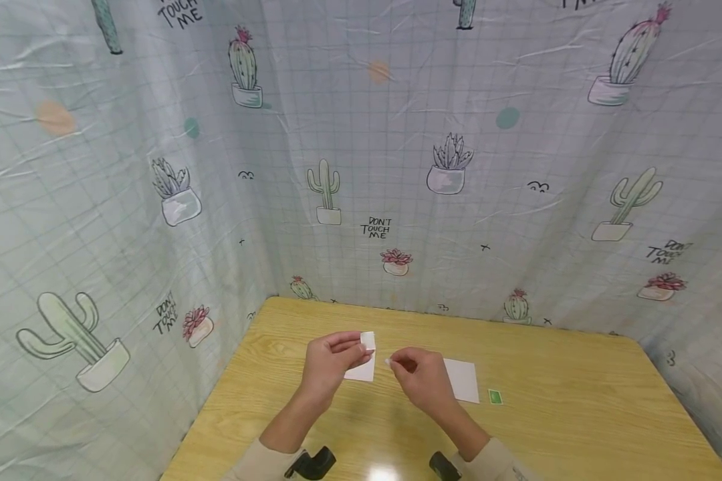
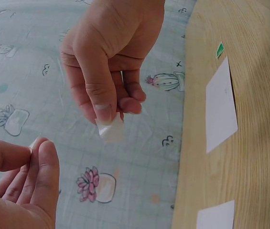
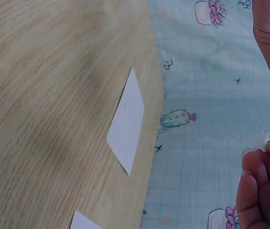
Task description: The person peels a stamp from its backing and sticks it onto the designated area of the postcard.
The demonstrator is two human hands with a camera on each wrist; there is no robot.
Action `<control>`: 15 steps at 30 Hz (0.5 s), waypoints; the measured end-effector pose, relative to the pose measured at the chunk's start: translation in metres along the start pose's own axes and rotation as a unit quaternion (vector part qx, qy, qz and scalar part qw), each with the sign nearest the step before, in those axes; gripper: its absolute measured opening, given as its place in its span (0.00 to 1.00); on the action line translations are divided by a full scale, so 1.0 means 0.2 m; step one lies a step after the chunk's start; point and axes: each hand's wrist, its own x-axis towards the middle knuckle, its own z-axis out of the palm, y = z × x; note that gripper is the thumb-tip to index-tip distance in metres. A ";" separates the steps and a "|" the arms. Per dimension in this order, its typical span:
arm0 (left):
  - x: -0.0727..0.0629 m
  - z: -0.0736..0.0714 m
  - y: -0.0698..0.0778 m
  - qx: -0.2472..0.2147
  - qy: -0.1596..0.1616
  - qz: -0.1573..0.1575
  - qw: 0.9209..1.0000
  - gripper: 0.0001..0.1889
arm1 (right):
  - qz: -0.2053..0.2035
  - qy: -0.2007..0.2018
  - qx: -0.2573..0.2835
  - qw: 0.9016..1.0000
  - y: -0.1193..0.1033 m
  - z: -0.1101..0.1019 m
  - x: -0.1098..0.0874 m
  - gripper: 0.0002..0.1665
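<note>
My left hand (image 1: 329,366) is raised above the table and pinches a small white square piece (image 1: 368,340) between thumb and fingers. Only a thin edge of that piece shows in the left wrist view. To the right, my right hand (image 1: 424,381) pinches another small whitish piece (image 2: 111,130), thin and slightly see-through. The two hands are apart, fingertips facing each other. Beneath the left hand lies a white card (image 1: 361,371), partly covered by it. A second white card (image 1: 462,381) lies behind the right hand. I cannot tell exactly what the small pieces are.
A small green card with a pale border (image 1: 495,397) lies right of the second white card. The wooden table (image 1: 565,394) meets a cactus-print curtain (image 1: 361,147) at its back and left side.
</note>
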 end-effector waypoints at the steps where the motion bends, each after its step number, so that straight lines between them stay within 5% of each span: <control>1: 0.00 0.00 0.00 -0.002 0.000 0.000 1.000 0.17 | -0.002 0.000 -0.004 1.000 0.00 0.00 0.00 0.03; 15: 0.01 -0.05 0.00 -0.020 0.005 0.003 1.000 0.17 | -0.033 -0.009 -0.053 0.998 0.03 0.04 0.01 0.04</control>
